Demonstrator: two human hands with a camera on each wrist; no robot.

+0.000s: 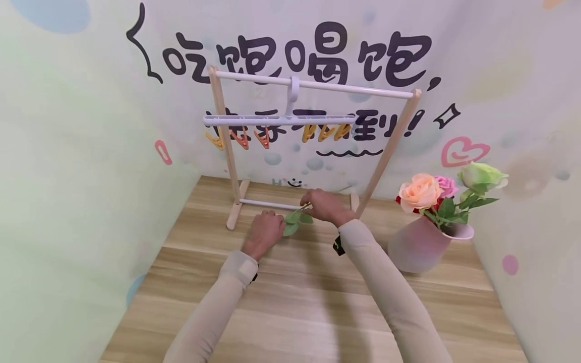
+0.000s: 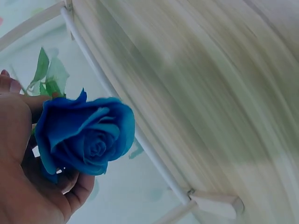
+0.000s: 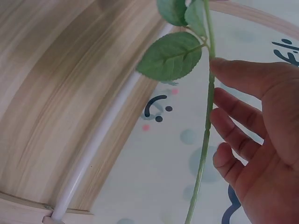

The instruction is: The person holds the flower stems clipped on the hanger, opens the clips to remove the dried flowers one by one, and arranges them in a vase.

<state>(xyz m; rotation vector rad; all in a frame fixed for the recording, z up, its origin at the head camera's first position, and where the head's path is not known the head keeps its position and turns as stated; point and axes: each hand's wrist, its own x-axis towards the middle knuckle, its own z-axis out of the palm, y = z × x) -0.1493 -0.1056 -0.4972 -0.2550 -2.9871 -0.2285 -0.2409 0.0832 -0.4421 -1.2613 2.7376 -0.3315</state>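
Observation:
One blue artificial rose (image 2: 93, 137) is between both hands. Curled fingers of my left hand (image 1: 265, 231) hold it just beneath the bloom, seen in the left wrist view. In the head view that hand hides the bloom. My right hand (image 1: 329, 205) pinches the green stem (image 3: 207, 135) between thumb and fingertips, below the leaves (image 3: 173, 57). Both hands are low at the front of a wooden rack, near its lower white bar (image 1: 268, 204).
Above the hands, a white hanger (image 1: 254, 121) with orange and yellow clips hangs from the rack's top rod (image 1: 358, 89). At right stands a pinkish vase (image 1: 419, 247) holding several roses. Printed walls enclose the wooden table (image 1: 281, 312) at the back and sides.

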